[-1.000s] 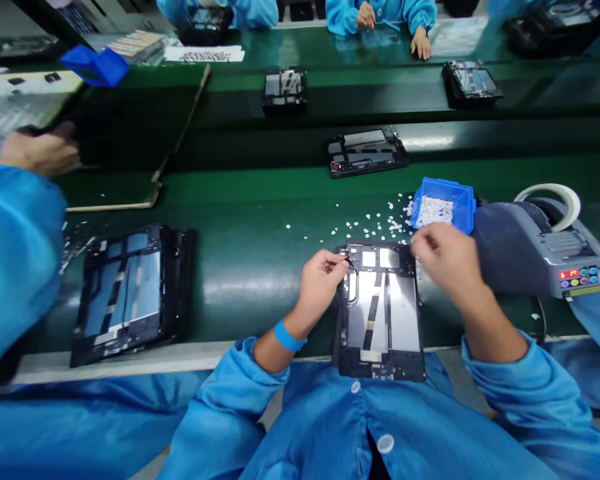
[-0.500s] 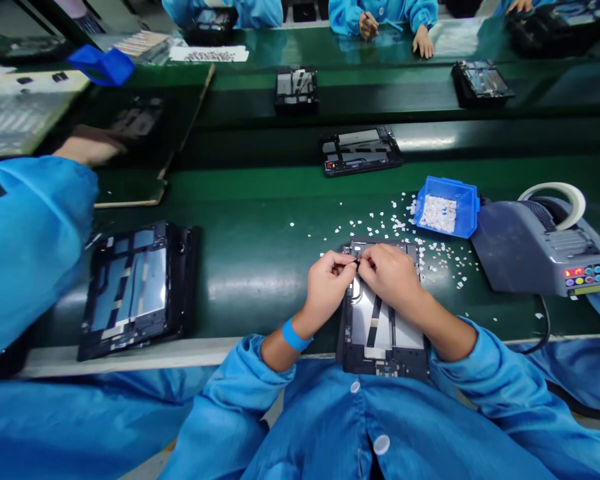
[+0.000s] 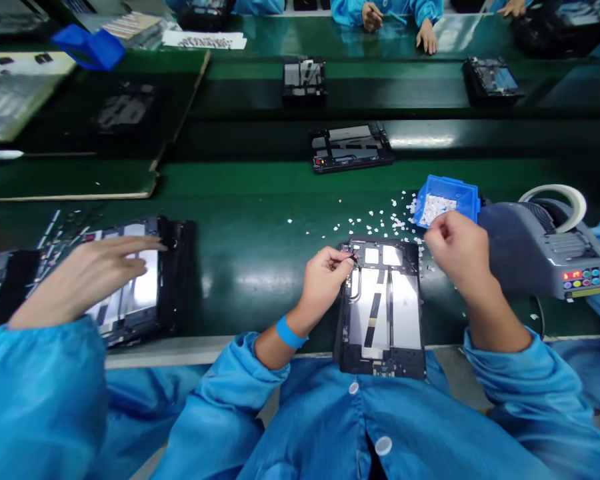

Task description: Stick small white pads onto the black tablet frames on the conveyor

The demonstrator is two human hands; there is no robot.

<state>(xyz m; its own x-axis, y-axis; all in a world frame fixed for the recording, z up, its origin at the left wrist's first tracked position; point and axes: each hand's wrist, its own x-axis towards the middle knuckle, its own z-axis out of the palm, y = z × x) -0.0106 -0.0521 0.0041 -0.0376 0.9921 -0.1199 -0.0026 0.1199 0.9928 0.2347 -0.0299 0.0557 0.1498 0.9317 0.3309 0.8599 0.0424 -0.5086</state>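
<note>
Wire (image 3: 355, 258) stays pinched by the left hand (image 3: 324, 279) alone as the curled right hand (image 3: 459, 248), contents unclear, nears the blue box (image 3: 464, 195).

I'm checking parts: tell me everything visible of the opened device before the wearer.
The opened device is a flat black rectangle, innards up, its near end seemingly overhanging the green bench. Large metallic-looking silvery panels fill its middle, with dark strips running lengthwise; two smaller pale panels sit toward its far end. The left hand pinches a thin dark wire at its far left corner.
</note>
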